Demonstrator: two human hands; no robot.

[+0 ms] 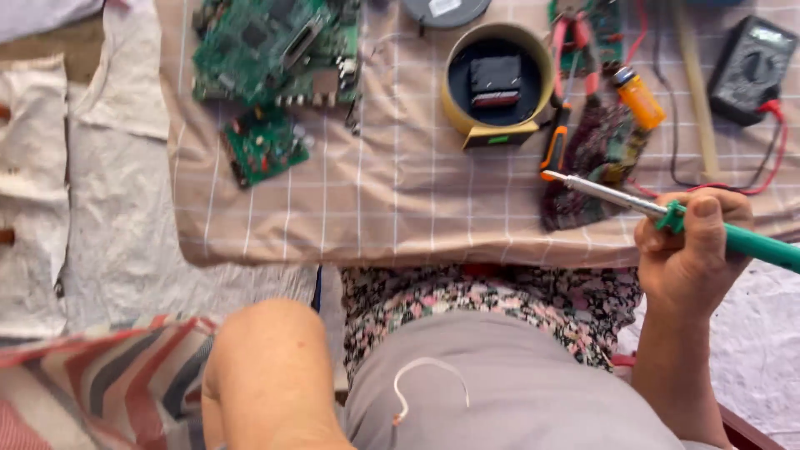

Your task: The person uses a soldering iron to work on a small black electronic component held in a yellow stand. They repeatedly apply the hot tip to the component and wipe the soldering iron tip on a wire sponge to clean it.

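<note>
Over checked cloth, right hand fisted round soldering iron

Grey meter screen — top right; green label on yellow tin

The checked cloth lies bare in a wide band along its near edge, from below the small green circuit board across to the dark rag. Farther back the way is crowded: 1 large circuit board, a yellow round tin, pliers, an orange lighter. At far right, red wires and a black meter block passage.
</note>
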